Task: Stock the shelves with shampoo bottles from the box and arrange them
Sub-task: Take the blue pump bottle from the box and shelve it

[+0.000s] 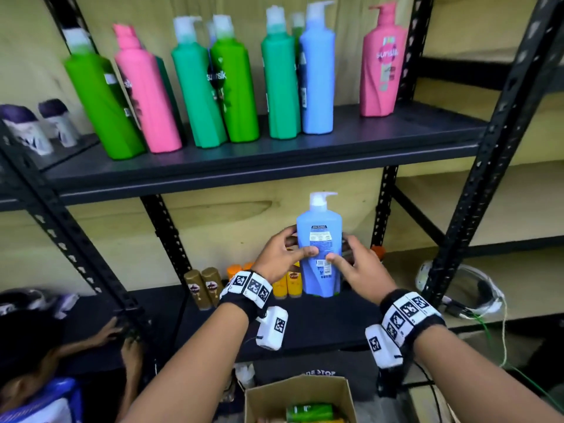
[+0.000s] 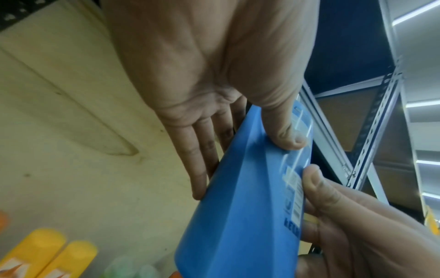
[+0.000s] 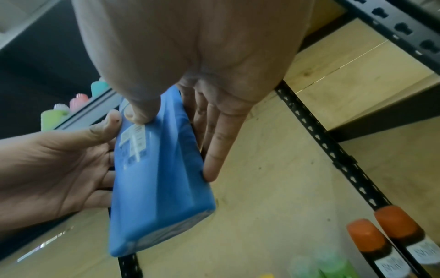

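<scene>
A light blue shampoo bottle (image 1: 320, 227) with a white pump stands upright in front of the lower shelf (image 1: 320, 322), its back label facing me. My left hand (image 1: 297, 244) grips its left side and my right hand (image 1: 340, 250) grips its right side. Both thumbs press on the label. In the left wrist view my left hand (image 2: 245, 163) pinches the blue bottle (image 2: 238, 216) between thumb and fingers. The right wrist view shows my right hand (image 3: 176, 143) doing the same on the bottle (image 3: 154, 188). Whether its base touches the shelf, I cannot tell.
The upper shelf (image 1: 305, 154) carries a row of tall green, pink, teal and blue pump bottles, with a gap before the right-hand pink bottle (image 1: 381, 65). Small gold bottles (image 1: 203, 288) and yellow ones (image 1: 288, 285) stand on the lower shelf. An open cardboard box (image 1: 265, 401) sits below. Another person (image 1: 30, 361) crouches at lower left.
</scene>
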